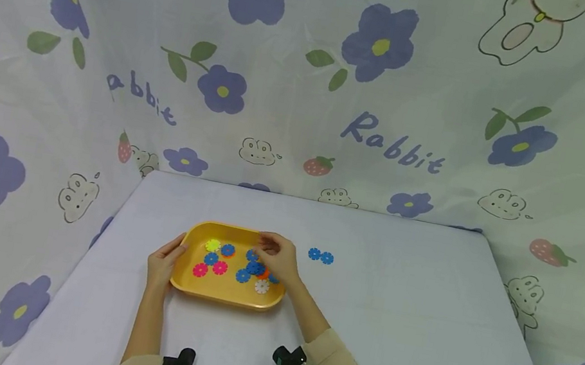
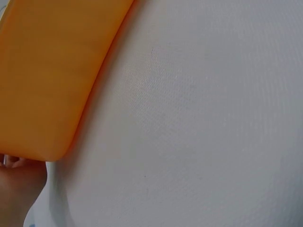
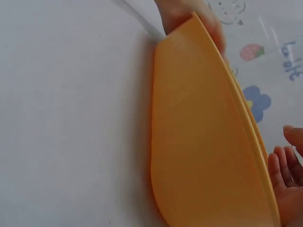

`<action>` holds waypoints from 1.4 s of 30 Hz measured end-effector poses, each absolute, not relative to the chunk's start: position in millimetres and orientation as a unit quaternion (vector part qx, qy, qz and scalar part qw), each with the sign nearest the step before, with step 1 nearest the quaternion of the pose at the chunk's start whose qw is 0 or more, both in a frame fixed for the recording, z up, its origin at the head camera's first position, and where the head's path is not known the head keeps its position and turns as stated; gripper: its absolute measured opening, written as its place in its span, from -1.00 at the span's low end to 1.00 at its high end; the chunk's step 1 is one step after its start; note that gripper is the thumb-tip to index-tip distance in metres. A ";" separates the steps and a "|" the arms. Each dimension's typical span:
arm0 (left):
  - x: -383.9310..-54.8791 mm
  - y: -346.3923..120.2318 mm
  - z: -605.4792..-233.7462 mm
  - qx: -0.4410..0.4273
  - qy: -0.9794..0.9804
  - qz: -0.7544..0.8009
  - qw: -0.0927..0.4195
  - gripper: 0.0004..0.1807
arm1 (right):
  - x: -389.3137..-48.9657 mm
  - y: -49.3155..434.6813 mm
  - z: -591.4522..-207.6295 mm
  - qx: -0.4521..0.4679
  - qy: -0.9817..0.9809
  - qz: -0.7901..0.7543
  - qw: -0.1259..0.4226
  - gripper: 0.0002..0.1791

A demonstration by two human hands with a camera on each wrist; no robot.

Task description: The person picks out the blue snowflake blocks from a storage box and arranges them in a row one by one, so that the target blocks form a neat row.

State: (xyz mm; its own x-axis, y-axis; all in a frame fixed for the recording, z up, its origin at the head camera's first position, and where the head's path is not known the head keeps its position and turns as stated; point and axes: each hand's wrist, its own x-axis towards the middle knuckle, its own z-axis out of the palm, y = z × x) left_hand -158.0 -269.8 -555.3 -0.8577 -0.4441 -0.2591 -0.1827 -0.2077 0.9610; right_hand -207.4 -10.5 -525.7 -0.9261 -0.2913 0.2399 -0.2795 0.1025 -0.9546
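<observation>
Yellow tray [image 1: 220, 290]: on the table [image 1: 388, 336], long axis left-right across you.
Left hand [image 1: 162, 261]: you're gripping the tray's left end.
Right hand [image 1: 279, 260]: over its right half, fingers bent; can't tell if you're pinching anything.
Blue discs [image 1: 255, 268]: in tray, right hand nearer.
Linked blue pair [image 1: 321, 256]: right of tray, right hand nearer.

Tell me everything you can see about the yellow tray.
The yellow tray is a shallow rounded rectangle, smooth and plastic-looking, with low walls and a rim. Open side up, its long sides running left to right, it holds notched discs in several colours. The left hand grips its left end; the right hand is over its right part, contact unclear. The white table lies beneath.
</observation>
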 end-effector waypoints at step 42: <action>-158.0 -270.0 -558.8 0.244 -0.621 -0.738 0.099 -0.47 | -216.6 -100.0 -565.9 -0.149 0.872 -0.465 0.037 -0.60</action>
